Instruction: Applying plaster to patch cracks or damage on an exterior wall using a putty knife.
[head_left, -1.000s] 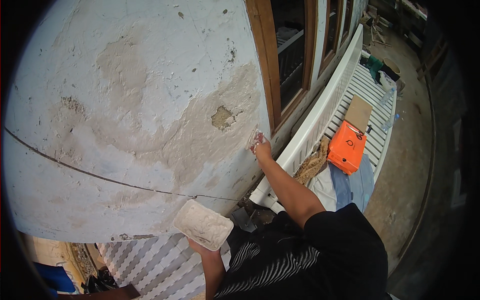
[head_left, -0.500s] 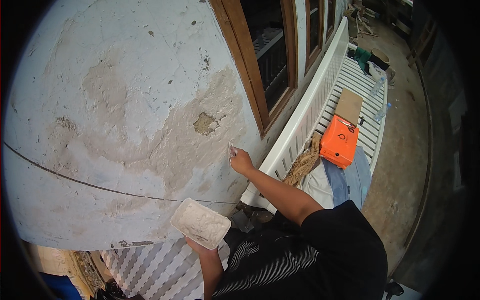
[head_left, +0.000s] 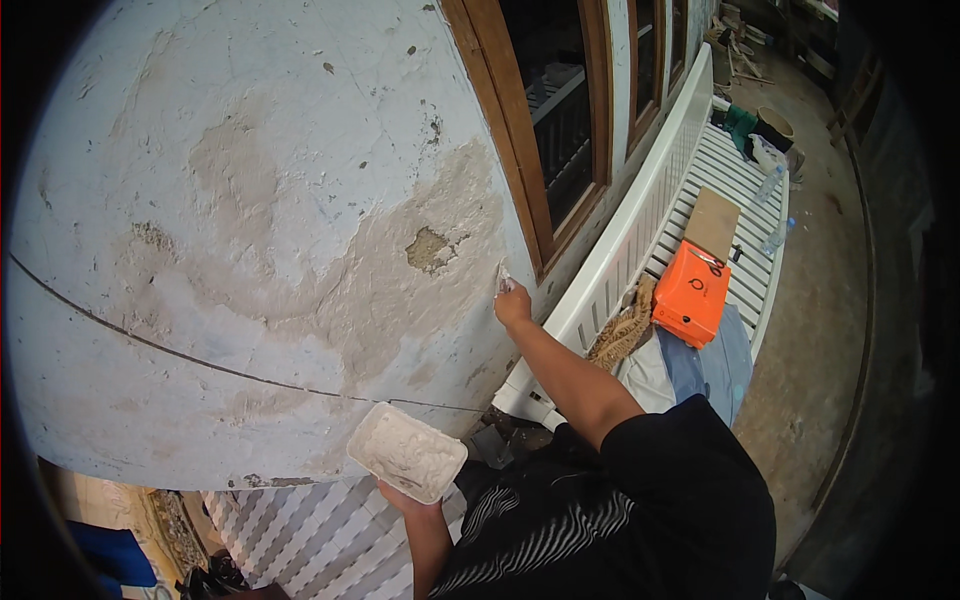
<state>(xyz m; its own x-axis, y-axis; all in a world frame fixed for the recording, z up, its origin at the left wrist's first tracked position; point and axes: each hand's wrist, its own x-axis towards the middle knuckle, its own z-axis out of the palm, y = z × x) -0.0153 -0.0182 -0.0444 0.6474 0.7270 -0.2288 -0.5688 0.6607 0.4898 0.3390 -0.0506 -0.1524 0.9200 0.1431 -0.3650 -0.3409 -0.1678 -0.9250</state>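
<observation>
My right hand (head_left: 512, 305) grips a small scraper, probably a putty knife (head_left: 504, 274), against the pale, flaking wall (head_left: 280, 80), just below the lower corner of a wooden window frame (head_left: 518, 180). To the left of the scraper is a rough beige patch (head_left: 380, 290) on the wall, with a small broken hole (head_left: 428, 250) in it. Low in the view, my left hand (head_left: 410, 497) holds a shallow white rectangular tub (head_left: 405, 450) of creamy paste from below. My fingers on both hands are partly hidden.
A white slatted bench (head_left: 612, 270) runs along the wall at right, carrying an orange box (head_left: 690, 290), a board (head_left: 712, 215), cloths (head_left: 675, 380) and plastic bottles (head_left: 777, 236). A concrete path (head_left: 810, 350) lies beyond it. Assorted bags (head_left: 210, 578) lie at lower left.
My right hand with the scraper first moved down and left from the window corner, then slightly back up. The view has shifted slightly; my left hand with the tub stays about in place.
</observation>
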